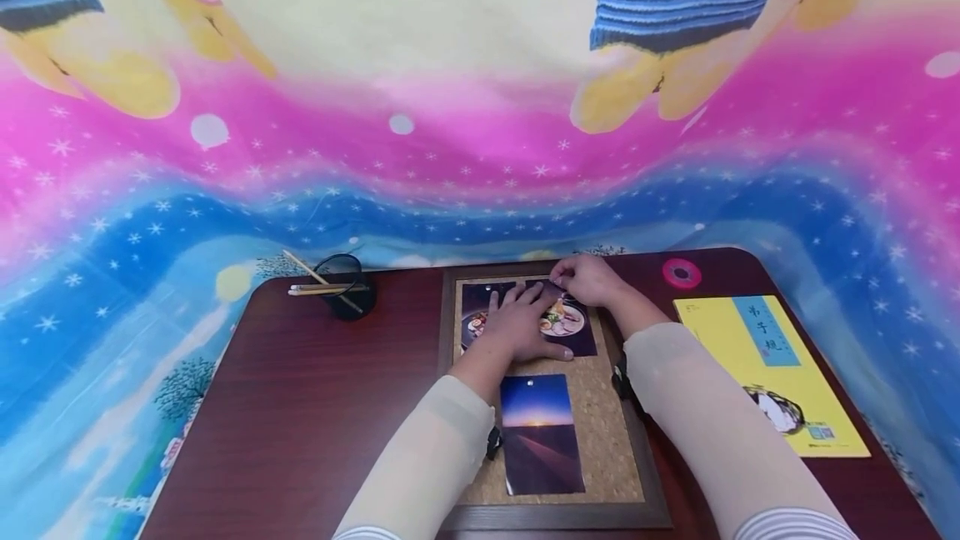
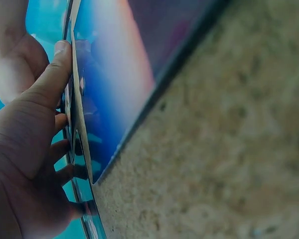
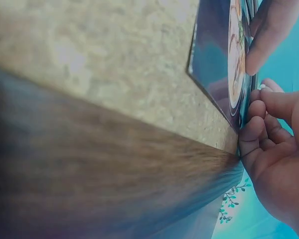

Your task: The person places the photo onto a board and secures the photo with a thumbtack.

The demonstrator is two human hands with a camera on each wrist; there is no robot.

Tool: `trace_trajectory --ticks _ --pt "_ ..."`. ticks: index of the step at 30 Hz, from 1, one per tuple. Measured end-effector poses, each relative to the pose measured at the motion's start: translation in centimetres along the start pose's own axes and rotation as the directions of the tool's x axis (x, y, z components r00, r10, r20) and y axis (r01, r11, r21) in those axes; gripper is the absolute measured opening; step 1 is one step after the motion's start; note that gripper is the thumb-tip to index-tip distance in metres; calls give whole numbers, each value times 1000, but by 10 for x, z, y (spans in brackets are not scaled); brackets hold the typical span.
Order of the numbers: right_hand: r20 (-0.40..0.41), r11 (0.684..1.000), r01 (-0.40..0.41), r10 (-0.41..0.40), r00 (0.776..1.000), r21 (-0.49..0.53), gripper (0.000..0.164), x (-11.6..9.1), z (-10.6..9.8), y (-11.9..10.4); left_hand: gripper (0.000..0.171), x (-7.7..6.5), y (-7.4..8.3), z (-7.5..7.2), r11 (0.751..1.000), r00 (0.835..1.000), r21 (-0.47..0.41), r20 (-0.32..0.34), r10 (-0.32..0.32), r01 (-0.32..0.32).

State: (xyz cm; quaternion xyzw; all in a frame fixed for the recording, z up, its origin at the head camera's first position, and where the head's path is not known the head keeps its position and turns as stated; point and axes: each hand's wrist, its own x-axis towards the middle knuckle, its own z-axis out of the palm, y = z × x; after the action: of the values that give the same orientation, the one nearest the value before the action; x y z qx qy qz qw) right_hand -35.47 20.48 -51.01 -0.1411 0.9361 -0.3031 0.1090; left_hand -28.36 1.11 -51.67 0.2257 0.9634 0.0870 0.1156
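A corkboard (image 1: pixel 611 440) in a dark wooden frame lies on the table. My left hand (image 1: pixel 517 325) is spread flat over two dark food photos near the board's top, touching the right photo (image 1: pixel 587 343) and partly covering the left photo (image 1: pixel 474 298). At the right photo's top edge, my right hand (image 1: pixel 588 280) pinches a small white pushpin (image 3: pixel 263 86) between thumb and forefinger; its point is hidden. Lower on the board, a sunset photo (image 1: pixel 542 440) hangs under a white pin (image 1: pixel 530 383). Another white pin (image 1: pixel 488 288) sits at the left photo's top.
On the dark red table (image 1: pixel 322 407), a black mesh pen cup (image 1: pixel 354 302) with several pencils (image 1: pixel 309 270) stands at back left. A yellow book (image 1: pixel 712 332) lies right of the board, below a round pink object (image 1: pixel 682 273). Patterned cloth (image 1: pixel 480 182) hangs behind the table.
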Motion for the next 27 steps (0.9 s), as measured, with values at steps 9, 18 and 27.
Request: trace_trajectory --ticks 9,18,27 --pt "38 1000 -14 14 999 -14 21 8 1 0 111 -1 -1 2 1000 1000 1 -5 8 -8" --pt "98 999 -25 28 995 -34 22 13 -4 -5 112 2 -2 4 1000 1000 11 -6 8 -8" --pt "126 997 -6 17 992 -82 22 17 -7 -12 113 2 -2 4 1000 1000 1 19 -6 6"
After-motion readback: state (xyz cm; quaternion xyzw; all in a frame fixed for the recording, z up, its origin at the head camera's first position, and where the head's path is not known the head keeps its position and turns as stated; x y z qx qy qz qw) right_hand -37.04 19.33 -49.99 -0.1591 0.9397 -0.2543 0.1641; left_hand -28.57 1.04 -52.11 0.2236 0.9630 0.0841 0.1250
